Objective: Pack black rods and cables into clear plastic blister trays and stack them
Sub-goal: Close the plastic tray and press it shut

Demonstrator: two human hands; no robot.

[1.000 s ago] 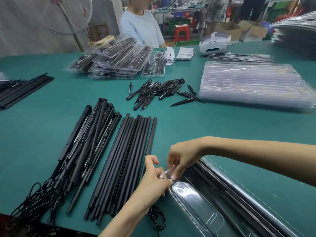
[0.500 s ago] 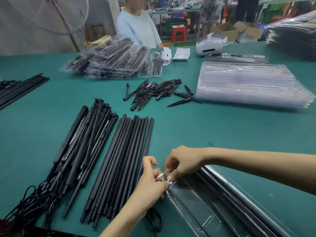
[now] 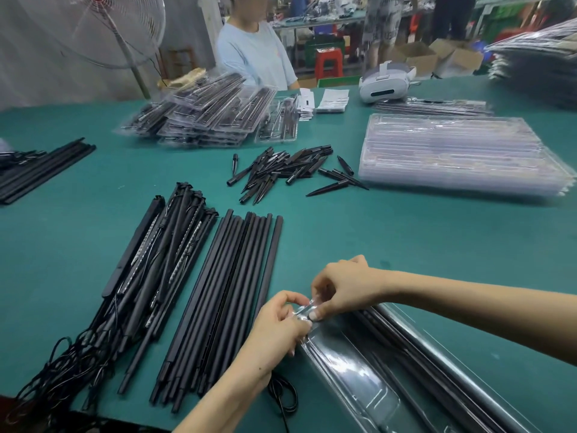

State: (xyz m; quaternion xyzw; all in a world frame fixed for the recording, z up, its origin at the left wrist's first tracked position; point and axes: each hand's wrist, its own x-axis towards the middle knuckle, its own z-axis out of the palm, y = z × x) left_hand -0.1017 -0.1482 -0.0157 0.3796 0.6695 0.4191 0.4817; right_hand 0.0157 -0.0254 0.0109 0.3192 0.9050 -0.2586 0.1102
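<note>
Both hands meet at far end of clear blister tray (image 3: pixel 359 364), near table's front edge; left hand (image 3: pixel 278 329) and right hand (image 3: pixel 346 289) pinching its tab, black rods (image 3: pixel 406 335) inside.

A factory packing floor or assembly workshop is shown. A long green work table (image 3: pixel 406 239) is covered with sorted batches: black rods (image 3: pixel 218 307) at 7 o'clock, short tapered black parts (image 3: pixel 287 170) heaped at 12 o'clock, empty clear trays (image 3: pixel 452 151) stacked at 2 o'clock, and filled trays (image 3: pixel 203 114) piled at 11 o'clock. Another worker (image 3: pixel 253 51) is seated opposite at 12 o'clock. A standing fan (image 3: pixel 103 29), cardboard boxes (image 3: pixel 437 57) and further benches are seen behind.
</note>
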